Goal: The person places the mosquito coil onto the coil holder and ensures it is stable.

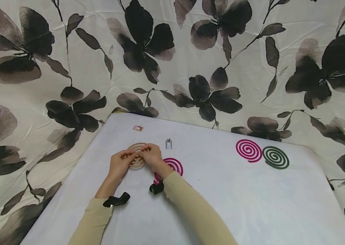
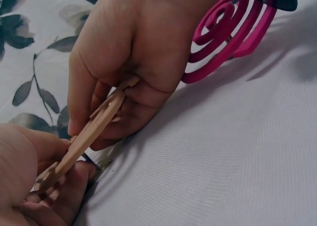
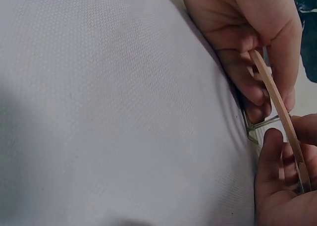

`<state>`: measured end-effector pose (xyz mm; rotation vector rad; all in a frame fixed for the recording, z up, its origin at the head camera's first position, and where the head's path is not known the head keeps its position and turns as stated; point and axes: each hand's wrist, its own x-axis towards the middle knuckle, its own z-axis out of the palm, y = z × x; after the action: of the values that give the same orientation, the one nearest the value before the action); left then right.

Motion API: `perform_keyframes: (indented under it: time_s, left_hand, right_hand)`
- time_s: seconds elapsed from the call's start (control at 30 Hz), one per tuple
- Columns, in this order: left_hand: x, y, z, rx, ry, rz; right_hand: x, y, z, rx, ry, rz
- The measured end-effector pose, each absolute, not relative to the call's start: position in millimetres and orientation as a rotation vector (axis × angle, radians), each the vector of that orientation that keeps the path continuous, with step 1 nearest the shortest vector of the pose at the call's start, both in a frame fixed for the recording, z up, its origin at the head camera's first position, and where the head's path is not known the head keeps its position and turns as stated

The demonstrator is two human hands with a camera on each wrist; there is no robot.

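Both hands hold a tan mosquito coil, their fingertips meeting near its middle. My left hand pinches it on the left, and my right hand grips it from the right. Seen nearly edge-on in the left wrist view, the coil slants between the fingers. A thin bent metal wire piece shows just beside the coil and fingertips in the right wrist view; the hands partly hide it. Under the right wrist lies a pink mosquito coil, partly covered by the arm.
Beyond the right hand sits a small metal coil stand. A small printed packet lies near the table's back edge. Farther right, another pink coil lies beside a green coil on the white tablecloth. Floral fabric hangs behind.
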<state>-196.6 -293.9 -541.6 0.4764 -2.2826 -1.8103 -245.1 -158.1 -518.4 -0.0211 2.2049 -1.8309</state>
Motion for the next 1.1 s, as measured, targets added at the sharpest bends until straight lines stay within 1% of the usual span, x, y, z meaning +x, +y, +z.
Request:
perform_keyframes:
  time_s: [0.33,0.8,1.1]
  left_hand:
    - [-195.1,-297.7,-544.5,0.488,-2.264,-1.873]
    - [-195.6,-293.4,-540.7,0.504,-2.246,-1.866]
    - [-196.3,-292.3,-541.5,0.504,-2.236,-1.873]
  right_hand:
    - [-246.9,-156.9,-515.6,-0.066,2.212,-1.822]
    - [-251.2,-145.4,-503.6,-0.145,2.338,-1.660]
    - [-256.0,-136.0,-499.7,-0.079,2.310,-1.689]
